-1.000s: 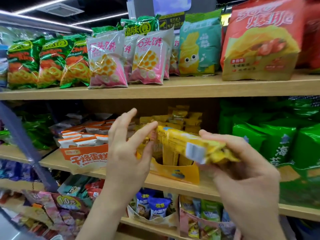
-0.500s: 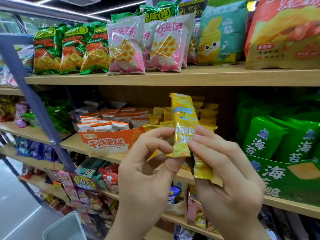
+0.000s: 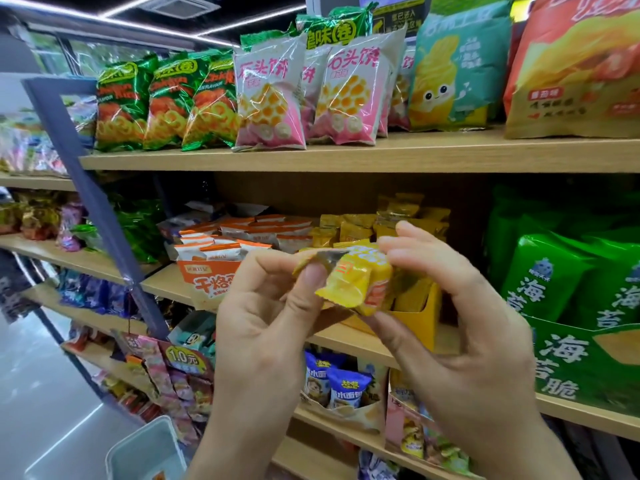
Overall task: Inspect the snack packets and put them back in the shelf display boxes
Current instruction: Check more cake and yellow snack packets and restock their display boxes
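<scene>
A small yellow snack packet (image 3: 353,278) lies sideways between my two hands in front of the middle shelf. My left hand (image 3: 273,327) pinches its left sealed end between thumb and fingers. My right hand (image 3: 460,327) holds its right end, fingers curled over the top and thumb underneath. Directly behind the packet stands the yellow display box (image 3: 420,315), with several more yellow packets (image 3: 398,220) upright in it. To its left sits an orange display box (image 3: 204,282) filled with orange-and-white packets (image 3: 221,247).
The top wooden shelf (image 3: 346,157) carries green, pink and teal snack bags. Green seaweed bags (image 3: 554,275) stand right of the yellow box. Lower shelves hold blue packets (image 3: 343,386) and hanging strips. A blue shelf frame (image 3: 90,199) slants at left; a grey bin (image 3: 145,452) sits below.
The packet went from lying flat to upright, then turned sideways again. Both hands have shifted their grip to its two ends, and the view has moved closer to the shelf.
</scene>
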